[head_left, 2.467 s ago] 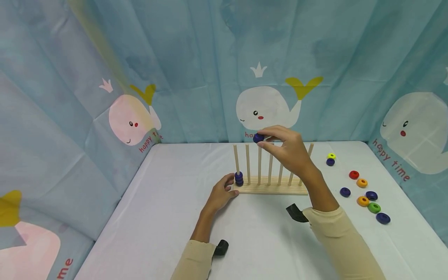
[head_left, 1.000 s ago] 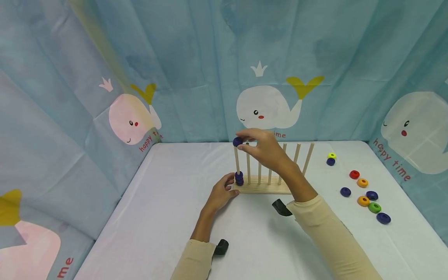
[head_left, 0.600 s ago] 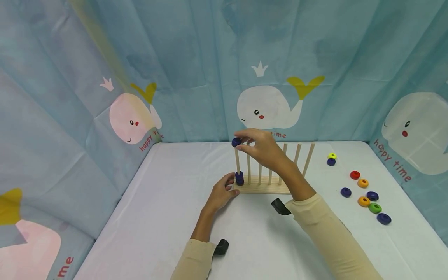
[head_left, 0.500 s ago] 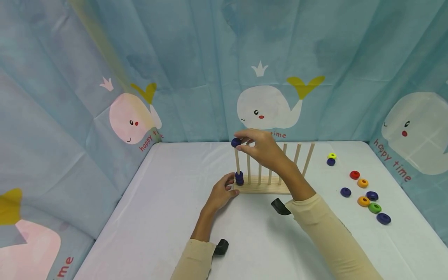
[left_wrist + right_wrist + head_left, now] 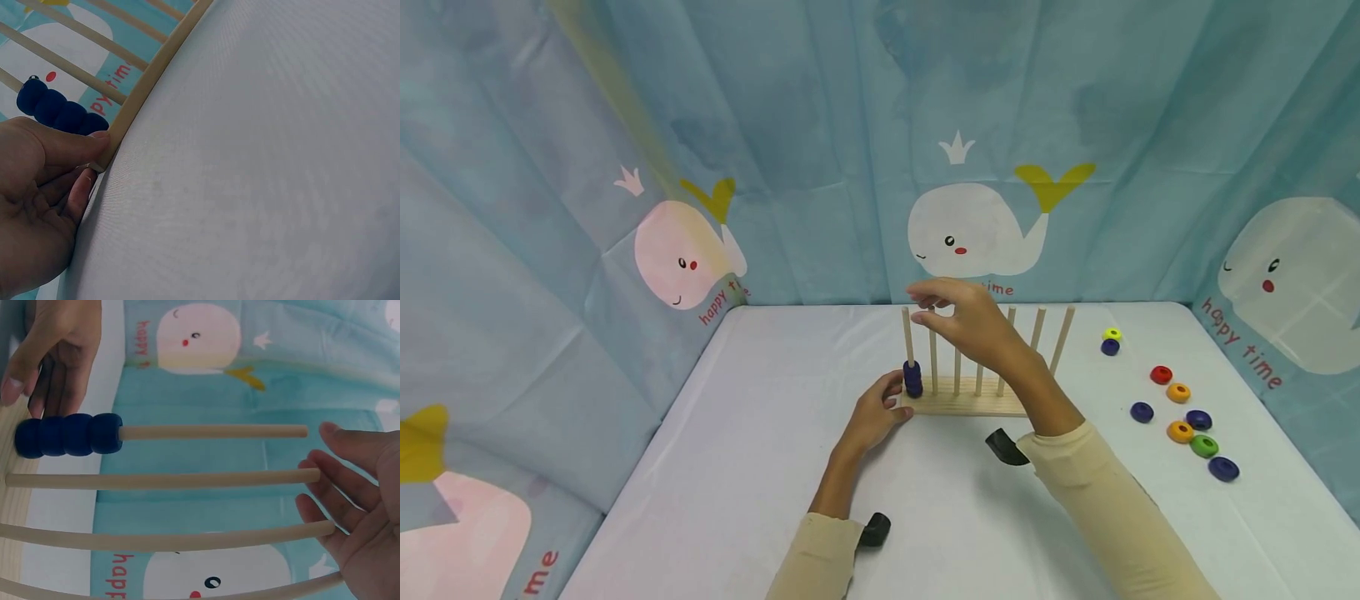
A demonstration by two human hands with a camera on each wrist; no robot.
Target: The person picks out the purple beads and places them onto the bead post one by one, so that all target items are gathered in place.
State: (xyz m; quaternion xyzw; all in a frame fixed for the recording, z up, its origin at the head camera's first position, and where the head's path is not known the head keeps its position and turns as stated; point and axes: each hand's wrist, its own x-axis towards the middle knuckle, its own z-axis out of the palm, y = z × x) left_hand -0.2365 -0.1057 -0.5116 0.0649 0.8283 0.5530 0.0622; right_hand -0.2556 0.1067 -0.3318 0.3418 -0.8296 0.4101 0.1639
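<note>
My left hand [image 5: 874, 412] grips the left end of a wooden peg stand [image 5: 970, 405], thumb on the front edge, fingers around the end, as the left wrist view shows up close. Several dark blue beads [image 5: 69, 435] are stacked at the bottom of the leftmost peg [image 5: 212, 431], whose upper length is bare. The right hand [image 5: 973, 325] hovers beside the top of that peg, thumb and fingers parted with nothing between them. Its fingers overlap the tips of the neighbouring pegs in the right wrist view. The other visible pegs carry no beads.
On the white table [image 5: 760, 467], loose beads lie to the right: a yellow one [image 5: 1112, 334] by a blue one, a red one [image 5: 1161, 375], two orange ones, a green one [image 5: 1204, 447] and more blue ones. A whale-print curtain [image 5: 820, 208] hangs behind.
The right hand carried a blue bead left to the leftmost peg's top and let it go; it dropped onto the stack. The right fingers parted. The left hand stayed put.
</note>
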